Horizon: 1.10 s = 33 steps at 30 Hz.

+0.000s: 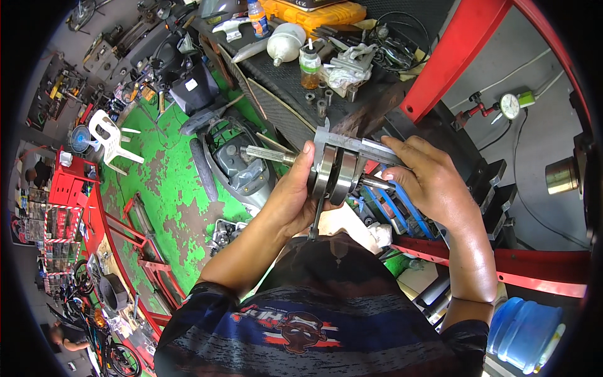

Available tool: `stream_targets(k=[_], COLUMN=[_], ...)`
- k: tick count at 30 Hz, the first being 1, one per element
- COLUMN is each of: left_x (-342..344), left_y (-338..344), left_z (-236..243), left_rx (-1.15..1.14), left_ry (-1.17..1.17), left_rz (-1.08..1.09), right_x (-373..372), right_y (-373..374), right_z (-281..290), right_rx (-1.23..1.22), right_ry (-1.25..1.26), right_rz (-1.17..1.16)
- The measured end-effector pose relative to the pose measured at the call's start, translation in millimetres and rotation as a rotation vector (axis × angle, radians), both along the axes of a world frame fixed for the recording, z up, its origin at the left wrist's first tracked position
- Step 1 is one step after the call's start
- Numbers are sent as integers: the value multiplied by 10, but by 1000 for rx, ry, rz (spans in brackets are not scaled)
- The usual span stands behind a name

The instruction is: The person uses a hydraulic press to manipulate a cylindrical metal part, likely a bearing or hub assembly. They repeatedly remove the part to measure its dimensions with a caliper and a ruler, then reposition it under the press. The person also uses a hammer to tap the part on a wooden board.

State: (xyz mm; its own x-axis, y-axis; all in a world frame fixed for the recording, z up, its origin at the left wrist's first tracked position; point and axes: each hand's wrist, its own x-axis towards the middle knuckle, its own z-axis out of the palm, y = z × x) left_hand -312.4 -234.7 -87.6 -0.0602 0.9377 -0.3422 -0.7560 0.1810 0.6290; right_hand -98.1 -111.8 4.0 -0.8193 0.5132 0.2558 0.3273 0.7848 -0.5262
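A motorcycle crankshaft (342, 174) is held in front of my chest, its shaft lying crosswise. My left hand (290, 202) is closed around its left side, thumb up against the round webs; a splined shaft end sticks out past that thumb. A connecting rod (318, 217) hangs down between the webs. My right hand (433, 179) grips a metal vernier caliper (348, 142), thumb and fingers pinching its slide. The caliper lies across the top of the webs, with its jaws reaching down around them. Whether both jaws touch the metal, I cannot tell.
Ahead stands a dark workbench (276, 85) with a white bulb-shaped container (286, 43), a bottle of amber liquid (309, 66), rags (350, 66) and sockets. A red frame (452, 53) and dial gauge (509, 105) rise right. A scooter (242, 166) stands left; a blue water jug (524, 330) sits lower right.
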Motion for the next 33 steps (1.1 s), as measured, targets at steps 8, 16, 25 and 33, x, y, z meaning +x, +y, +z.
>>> stream_targets(k=[8, 16, 25, 33], left_x=[2, 25, 68, 100], left_y=[-8, -30, -107, -117], left_z=[6, 8, 84, 61], left_rx=[14, 23, 104, 188], left_ry=[15, 53, -5, 157], left_rz=[-12, 9, 14, 79], right_x=[19, 13, 47, 64], right_y=[-14, -30, -43, -90], right_z=[32, -37, -93, -31], right_rx=[-19, 38, 336, 414], right_ry=[-36, 17, 49, 63], right_rz=[12, 13, 49, 47])
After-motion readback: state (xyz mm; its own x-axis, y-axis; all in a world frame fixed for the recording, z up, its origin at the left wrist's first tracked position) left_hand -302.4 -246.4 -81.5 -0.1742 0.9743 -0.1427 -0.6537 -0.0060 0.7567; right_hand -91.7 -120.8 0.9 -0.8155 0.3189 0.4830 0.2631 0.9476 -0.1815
